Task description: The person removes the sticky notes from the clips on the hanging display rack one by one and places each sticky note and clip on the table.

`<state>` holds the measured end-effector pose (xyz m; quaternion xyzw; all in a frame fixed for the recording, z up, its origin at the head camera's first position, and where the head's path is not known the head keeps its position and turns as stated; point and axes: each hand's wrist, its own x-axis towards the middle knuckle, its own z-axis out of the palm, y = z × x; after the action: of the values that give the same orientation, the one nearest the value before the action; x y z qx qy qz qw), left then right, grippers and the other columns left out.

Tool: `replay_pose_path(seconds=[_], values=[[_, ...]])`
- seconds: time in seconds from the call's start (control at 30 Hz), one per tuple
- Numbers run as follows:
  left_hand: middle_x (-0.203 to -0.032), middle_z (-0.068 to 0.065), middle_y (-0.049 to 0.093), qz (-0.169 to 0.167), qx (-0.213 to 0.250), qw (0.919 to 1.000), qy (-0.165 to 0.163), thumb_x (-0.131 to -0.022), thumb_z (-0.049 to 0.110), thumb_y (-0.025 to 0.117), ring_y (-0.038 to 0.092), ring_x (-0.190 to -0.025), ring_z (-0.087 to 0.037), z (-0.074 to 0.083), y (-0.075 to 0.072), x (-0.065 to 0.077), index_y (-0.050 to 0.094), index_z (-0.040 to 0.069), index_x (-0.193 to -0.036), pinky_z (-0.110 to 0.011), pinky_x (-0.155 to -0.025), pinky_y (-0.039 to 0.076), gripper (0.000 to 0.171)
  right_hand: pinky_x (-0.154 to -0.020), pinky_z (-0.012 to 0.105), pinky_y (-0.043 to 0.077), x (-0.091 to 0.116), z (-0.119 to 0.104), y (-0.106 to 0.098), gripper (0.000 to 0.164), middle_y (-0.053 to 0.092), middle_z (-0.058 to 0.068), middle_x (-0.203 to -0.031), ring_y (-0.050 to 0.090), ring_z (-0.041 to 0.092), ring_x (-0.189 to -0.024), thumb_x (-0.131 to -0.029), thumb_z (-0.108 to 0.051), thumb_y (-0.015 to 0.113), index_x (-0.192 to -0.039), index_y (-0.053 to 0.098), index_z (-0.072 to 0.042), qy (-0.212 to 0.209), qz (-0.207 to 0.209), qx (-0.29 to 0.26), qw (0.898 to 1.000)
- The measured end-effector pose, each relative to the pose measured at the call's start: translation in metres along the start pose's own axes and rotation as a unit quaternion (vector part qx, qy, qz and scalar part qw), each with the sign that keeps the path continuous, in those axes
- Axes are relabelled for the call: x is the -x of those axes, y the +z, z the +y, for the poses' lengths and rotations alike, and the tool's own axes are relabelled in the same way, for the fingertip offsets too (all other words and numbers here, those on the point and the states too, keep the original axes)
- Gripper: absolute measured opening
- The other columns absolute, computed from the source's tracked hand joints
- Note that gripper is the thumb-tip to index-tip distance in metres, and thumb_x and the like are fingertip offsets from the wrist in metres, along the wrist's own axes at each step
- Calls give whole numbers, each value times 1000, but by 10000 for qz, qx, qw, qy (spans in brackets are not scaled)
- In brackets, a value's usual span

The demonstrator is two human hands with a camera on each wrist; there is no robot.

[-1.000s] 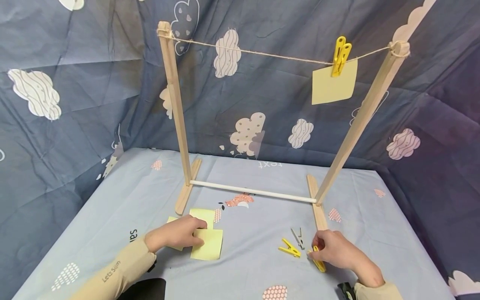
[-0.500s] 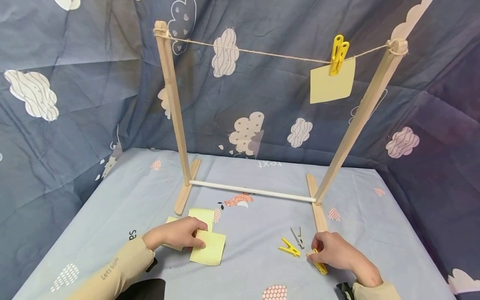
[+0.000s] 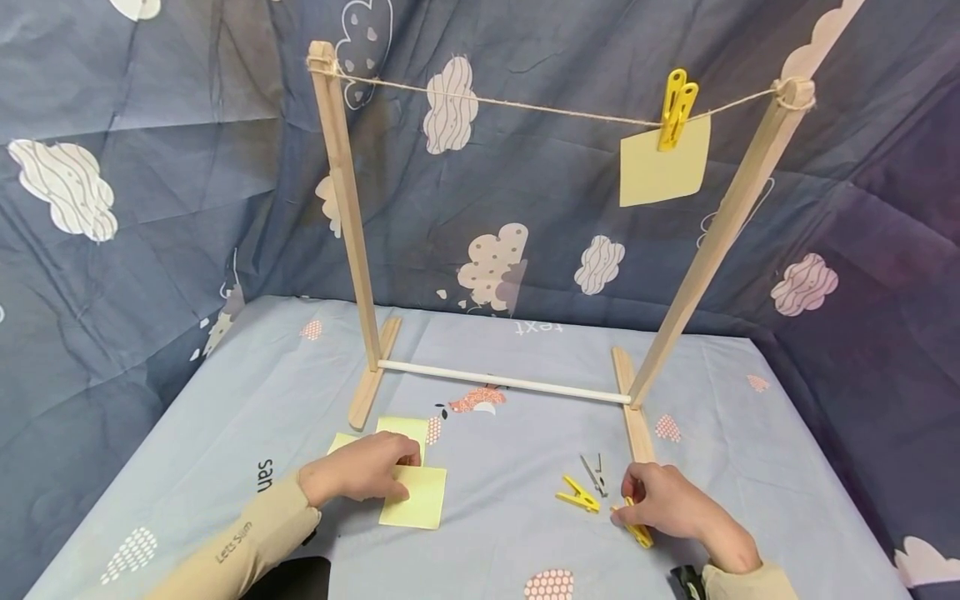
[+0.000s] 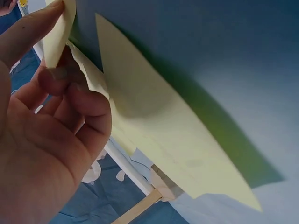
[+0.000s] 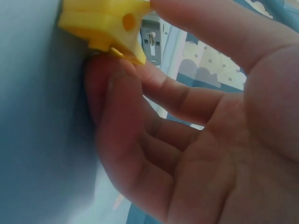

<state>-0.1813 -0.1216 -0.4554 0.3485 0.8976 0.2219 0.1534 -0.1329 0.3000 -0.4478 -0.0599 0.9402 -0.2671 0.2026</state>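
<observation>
My left hand (image 3: 365, 469) pinches a square yellow sticky note (image 3: 416, 504) between thumb and fingers, over the left part of the table. In the left wrist view the held note (image 4: 58, 32) is gripped near its edge, and another note (image 4: 154, 107) with a curled edge lies beside the fingers. Two more notes show partly under and behind the hand, one of them a far note (image 3: 402, 427). On the right, my right hand (image 3: 667, 500) pinches a yellow clothespin (image 3: 639, 533) low at the table; its yellow plastic end (image 5: 103, 21) shows between thumb and fingers in the right wrist view.
Left of my right hand lie a second yellow clothespin (image 3: 579, 495) and a grey clothespin (image 3: 595, 477). Behind stands a wooden frame (image 3: 348, 208) with a string (image 3: 510, 106) across its top. From the string a yellow note (image 3: 663, 171) hangs by a yellow clothespin (image 3: 677, 112).
The note in my left hand has shifted and turned slightly, its near edge swinging out and then partly back. My right hand stays nearly still with the clothespin.
</observation>
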Motion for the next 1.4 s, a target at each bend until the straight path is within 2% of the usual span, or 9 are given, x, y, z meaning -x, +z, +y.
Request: replay_pose_path(seconds=[0.13, 0.3, 0.43, 0.57, 0.83, 1.07, 1.2, 1.33, 1.4], values=[[-79, 5, 51, 121, -136, 9998, -114, -70, 11, 79, 41, -69, -6, 2, -1, 0, 59, 17, -88, -21, -62, 37, 28, -53, 24, 38, 0, 0, 0, 36, 54, 1, -68, 49, 15, -60, -70, -27, 84, -79, 56, -7, -22, 34, -27, 10000], [-85, 3, 49, 218, -275, 9992, -209, -70, 15, 81, 39, -68, -7, 4, -2, 0, 62, 17, -96, -21, -60, 35, 33, -52, 23, 37, 0, 1, 0, 36, 53, 0, -68, 49, 14, -59, -70, -27, 84, -79, 56, -7, -79, 63, 1, 9999], [-84, 5, 50, 163, -290, 9994, -39, -70, 12, 80, 41, -70, -6, 4, -3, 0, 63, 16, -91, -21, -63, 37, 28, -53, 23, 38, 0, 1, -1, 36, 53, 1, -68, 49, 14, -60, -70, -27, 84, -79, 56, -7, -94, 51, -25, 9999], [-78, 5, 53, -70, -189, 9996, 188, -72, 6, 75, 42, -71, -4, 4, -4, -1, 63, 15, -83, -19, -66, 39, 19, -53, 23, 37, 0, 1, -1, 36, 53, 1, -68, 49, 14, -60, -71, -28, 84, -79, 56, -7, -95, 17, -42, 9999], [-74, 6, 57, -307, -141, 9986, 400, -75, 1, 71, 44, -67, 0, 7, -5, -2, 65, 13, -80, -17, -65, 41, 15, -52, 24, 35, 4, -3, -5, 34, 52, 1, -67, 46, 14, -59, -80, -38, 76, -83, 57, -9, 47, 98, 28, 9999], [-68, 8, 53, -463, -142, 9984, 297, -77, 5, 70, 42, -63, 1, 8, -6, -2, 63, 15, -80, -17, -63, 39, 13, -52, 23, 34, 8, -11, -13, 31, 51, -2, -65, 43, 9, -57, -83, -42, 72, -80, 59, -13, -183, 705, 188, 9972], [-64, 14, 50, -382, -102, 9985, 377, -84, 11, 67, 41, -57, 3, 13, -10, -3, 63, 19, -78, -15, -58, 39, 10, -54, 22, 36, 11, -19, -21, 28, 51, -3, -67, 43, 7, -58, -84, -39, 72, -80, 60, -14, -346, 1144, 233, 9926], [-64, 15, 49, -249, -165, 9981, 538, -90, 15, 63, 40, -56, 3, 18, -22, -6, 63, 20, -78, -15, -56, 38, 13, -56, 22, 37, 16, -31, -36, 26, 53, -4, -68, 45, 6, -61, -85, -38, 72, -82, 62, -15, -541, 1669, 380, 9837], [-64, 14, 49, -139, -188, 9978, 628, -90, 15, 63, 40, -57, 3, 20, -30, -8, 63, 20, -77, -16, -56, 38, 14, -56, 21, 39, 19, -39, -46, 22, 56, -6, -69, 48, 3, -62, -85, -35, 73, -83, 63, -15, -809, 2011, 421, 9753]])
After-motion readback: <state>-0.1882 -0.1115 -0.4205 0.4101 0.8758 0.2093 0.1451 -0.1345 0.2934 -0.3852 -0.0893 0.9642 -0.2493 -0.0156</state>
